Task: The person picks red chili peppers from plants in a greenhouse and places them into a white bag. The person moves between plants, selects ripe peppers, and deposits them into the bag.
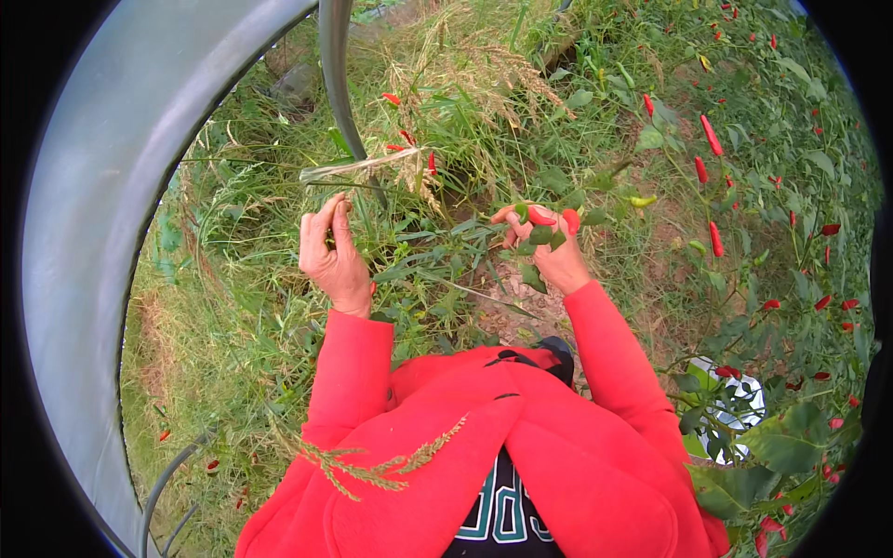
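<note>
My left hand (333,258) is raised over the weeds left of centre, thumb and index fingertips close together near a pale dry strip (359,166). Whether it pinches anything is too fine to tell. On the right, my right hand (548,240) is among the leaves of a chili plant, its fingers curled behind a red chili pepper (541,217), with another red chili (572,221) and a green one (521,212) right by them. The leaves partly hide its fingers, so its hold cannot be made out. A yellow-green chili (642,201) hangs to its right.
Chili plants with red peppers (711,135) fill the right side. A curved metal pipe (336,77) comes down at the top, and a broad grey curved band (91,209) borders the left. A white and green bag (743,404) lies low on the right. Seeding grass (513,66) stands ahead.
</note>
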`<act>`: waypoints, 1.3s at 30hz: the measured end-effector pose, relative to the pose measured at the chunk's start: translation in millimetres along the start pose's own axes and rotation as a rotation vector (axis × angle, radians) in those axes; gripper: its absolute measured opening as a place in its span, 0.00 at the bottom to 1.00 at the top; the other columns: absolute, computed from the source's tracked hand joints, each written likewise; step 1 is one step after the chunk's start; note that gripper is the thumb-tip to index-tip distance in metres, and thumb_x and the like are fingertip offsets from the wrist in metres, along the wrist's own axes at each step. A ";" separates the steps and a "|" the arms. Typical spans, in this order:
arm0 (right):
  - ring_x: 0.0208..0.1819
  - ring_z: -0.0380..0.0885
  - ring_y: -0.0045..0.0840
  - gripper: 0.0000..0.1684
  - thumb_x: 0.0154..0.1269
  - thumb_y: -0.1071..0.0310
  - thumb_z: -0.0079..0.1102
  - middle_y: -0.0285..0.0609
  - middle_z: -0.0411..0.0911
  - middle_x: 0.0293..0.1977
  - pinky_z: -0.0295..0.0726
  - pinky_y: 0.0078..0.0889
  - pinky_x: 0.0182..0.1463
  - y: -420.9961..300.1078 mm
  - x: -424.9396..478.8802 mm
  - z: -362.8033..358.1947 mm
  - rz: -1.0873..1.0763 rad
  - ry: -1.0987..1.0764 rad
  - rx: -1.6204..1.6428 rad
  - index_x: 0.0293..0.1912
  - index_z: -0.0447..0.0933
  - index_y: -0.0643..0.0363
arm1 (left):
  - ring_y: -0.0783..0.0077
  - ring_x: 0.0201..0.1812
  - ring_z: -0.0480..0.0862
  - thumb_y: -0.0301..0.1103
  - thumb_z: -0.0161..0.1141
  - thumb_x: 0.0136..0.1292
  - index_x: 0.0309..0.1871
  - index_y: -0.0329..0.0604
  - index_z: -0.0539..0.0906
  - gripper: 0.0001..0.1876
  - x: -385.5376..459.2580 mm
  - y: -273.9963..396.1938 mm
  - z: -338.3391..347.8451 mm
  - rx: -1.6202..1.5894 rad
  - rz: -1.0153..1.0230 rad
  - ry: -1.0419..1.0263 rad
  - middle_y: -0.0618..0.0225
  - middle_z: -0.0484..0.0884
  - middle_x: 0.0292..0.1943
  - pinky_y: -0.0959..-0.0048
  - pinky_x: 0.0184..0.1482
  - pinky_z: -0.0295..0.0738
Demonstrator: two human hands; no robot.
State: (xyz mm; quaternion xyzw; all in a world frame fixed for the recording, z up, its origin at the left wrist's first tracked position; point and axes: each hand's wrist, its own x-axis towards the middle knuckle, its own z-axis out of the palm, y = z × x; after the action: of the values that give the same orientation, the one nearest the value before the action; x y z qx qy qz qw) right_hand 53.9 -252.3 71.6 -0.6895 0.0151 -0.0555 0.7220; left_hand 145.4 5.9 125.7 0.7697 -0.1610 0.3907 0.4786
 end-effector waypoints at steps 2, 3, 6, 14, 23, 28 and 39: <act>0.32 0.79 0.22 0.10 0.70 0.75 0.53 0.39 0.80 0.39 0.80 0.28 0.41 7.7 -0.4 -1.0 -0.043 0.055 0.002 0.48 0.79 0.66 | 0.78 0.25 0.74 0.22 0.61 0.66 0.40 0.37 0.83 0.02 15.1 6.2 -12.4 0.124 0.137 0.016 0.68 0.75 0.27 0.79 0.26 0.67; 0.31 0.79 0.22 0.11 0.70 0.77 0.52 0.38 0.81 0.37 0.80 0.28 0.40 12.1 -2.0 -2.5 -0.061 0.088 -0.003 0.48 0.79 0.66 | 0.80 0.27 0.74 0.27 0.58 0.71 0.39 0.37 0.80 0.04 18.8 13.7 -19.7 0.111 0.025 -0.081 0.69 0.77 0.30 0.83 0.29 0.68; 0.34 0.80 0.22 0.11 0.69 0.78 0.54 0.38 0.80 0.40 0.80 0.29 0.43 0.0 -1.1 3.9 -0.083 0.136 0.068 0.49 0.79 0.65 | 0.83 0.23 0.65 0.33 0.48 0.76 0.35 0.40 0.71 0.11 26.1 40.0 -32.7 -0.517 -0.569 -0.373 0.73 0.68 0.26 0.85 0.23 0.58; 0.43 0.81 0.26 0.17 0.63 0.80 0.56 0.42 0.82 0.44 0.78 0.24 0.47 -4.2 1.7 9.6 -0.387 0.088 -0.160 0.52 0.78 0.62 | 0.79 0.20 0.64 0.40 0.45 0.78 0.36 0.44 0.68 0.13 -43.3 90.7 0.7 -1.294 -1.466 -0.803 0.69 0.68 0.27 0.84 0.17 0.57; 0.37 0.83 0.36 0.08 0.62 0.75 0.61 0.43 0.81 0.37 0.82 0.32 0.38 -35.4 -15.0 17.5 -0.570 0.065 -0.715 0.43 0.79 0.60 | 0.84 0.24 0.69 0.33 0.60 0.70 0.42 0.40 0.78 0.07 -51.2 75.3 13.5 -1.124 -1.391 -0.915 0.75 0.73 0.26 0.83 0.23 0.63; 0.36 0.83 0.38 0.08 0.62 0.74 0.61 0.43 0.81 0.35 0.82 0.36 0.38 -28.2 -14.7 18.2 -0.602 0.090 -0.754 0.43 0.77 0.60 | 0.85 0.23 0.68 0.34 0.58 0.72 0.45 0.37 0.79 0.09 -47.0 78.9 17.7 -1.036 -1.291 -0.894 0.76 0.73 0.26 0.83 0.23 0.63; 0.40 0.83 0.38 0.14 0.61 0.74 0.60 0.45 0.81 0.39 0.83 0.35 0.41 -33.4 -18.5 24.2 -0.633 0.078 -0.850 0.47 0.76 0.62 | 0.83 0.19 0.67 0.34 0.59 0.71 0.44 0.39 0.77 0.08 -65.1 51.9 24.3 -1.228 -1.432 -0.837 0.74 0.73 0.24 0.83 0.22 0.62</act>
State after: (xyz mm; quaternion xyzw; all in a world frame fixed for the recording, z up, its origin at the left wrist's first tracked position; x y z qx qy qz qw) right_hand 36.0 -227.8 105.1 -0.8896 -0.1456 -0.2852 0.3256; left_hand 82.1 -48.7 102.4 0.3822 0.0097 -0.4348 0.8153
